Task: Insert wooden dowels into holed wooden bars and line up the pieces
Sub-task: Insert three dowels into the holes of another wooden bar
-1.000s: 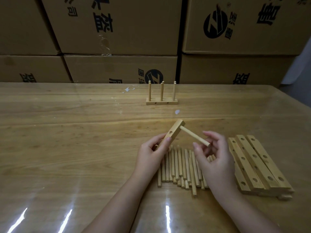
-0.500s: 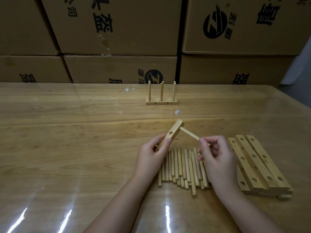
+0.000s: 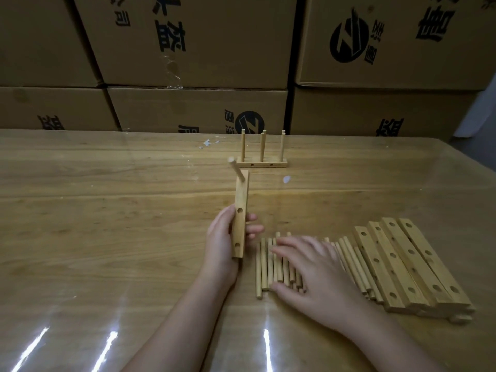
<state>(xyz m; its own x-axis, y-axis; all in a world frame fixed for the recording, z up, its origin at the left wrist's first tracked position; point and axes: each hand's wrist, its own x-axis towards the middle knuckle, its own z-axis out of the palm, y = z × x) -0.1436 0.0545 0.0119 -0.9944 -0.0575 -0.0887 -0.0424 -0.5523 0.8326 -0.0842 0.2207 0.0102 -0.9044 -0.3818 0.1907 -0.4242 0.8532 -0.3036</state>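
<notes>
Left hand [image 3: 220, 245] grips bar [image 3: 240, 210], held above desk [image 3: 107, 210]; one dowel [image 3: 236, 170] sits in its far hole. Right hand [image 3: 314, 272] rests flat on loose dowels [image 3: 264, 264], fingers [image 3: 292, 244] straight, gripping nothing. Spare bars [image 3: 402, 261] stacked beside them. Three-dowel bar [image 3: 261, 164] stands farther back.

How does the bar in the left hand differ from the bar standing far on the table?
The held bar carries one dowel; the far bar carries three upright ones. The left hand grips the held bar above the table; the far bar lies on it. Both are pale wood.
</notes>
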